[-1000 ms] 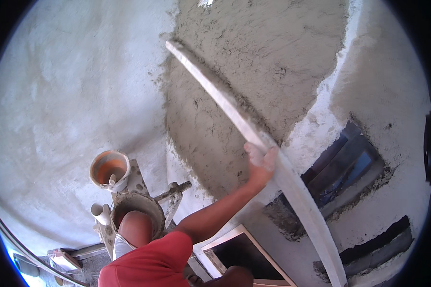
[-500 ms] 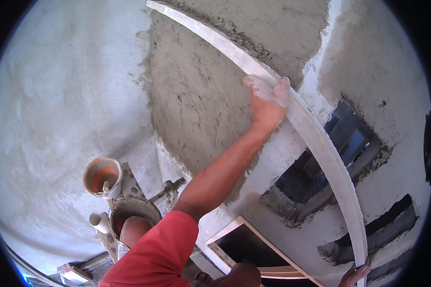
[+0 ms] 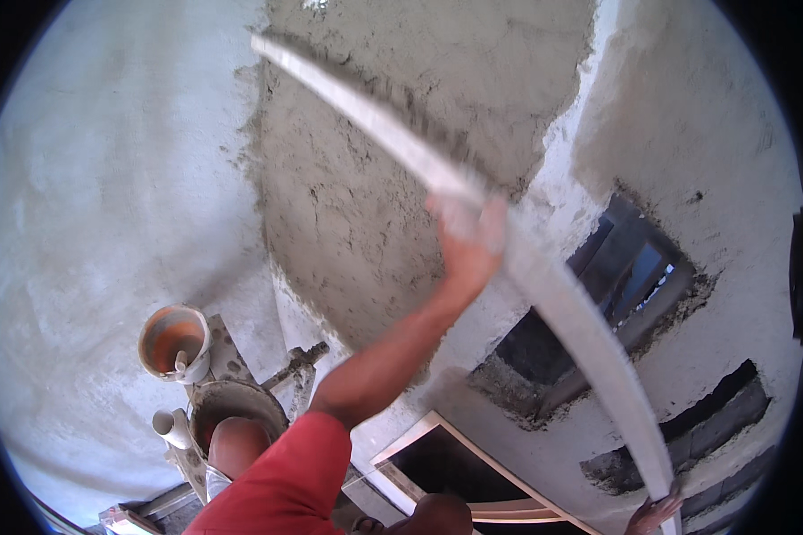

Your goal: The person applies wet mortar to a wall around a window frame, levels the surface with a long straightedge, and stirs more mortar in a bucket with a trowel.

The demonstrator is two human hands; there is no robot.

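Note:
A long, pale straightedge [image 3: 589, 325] with mortar smears runs diagonally across the wall, bowed by the wide lens. Near its middle my left hand [image 3: 469, 234] grips it, slightly blurred, with pale mortar on the fingers. At the lower right, my right hand [image 3: 655, 514] is closed around the straightedge's lower end and is partly cut off by the frame edge. The upper part lies against or very close to the grey wet mortar [image 3: 339, 196] on the wall; exact contact cannot be made out. A rough ridge of mortar follows its upper edge.
A white bucket with an orange inside [image 3: 174, 343] and a dark mortar bucket [image 3: 232, 410] stand at lower left beside a white pipe piece [image 3: 171, 426]. Rough wall openings [image 3: 544, 357] lie behind the straightedge. A wooden frame [image 3: 433, 423] is below my arm.
My left hand and the straightedge's upper part have moved down and left over the mortar. My right hand keeps its grip at the lower end. The view has shifted slightly.

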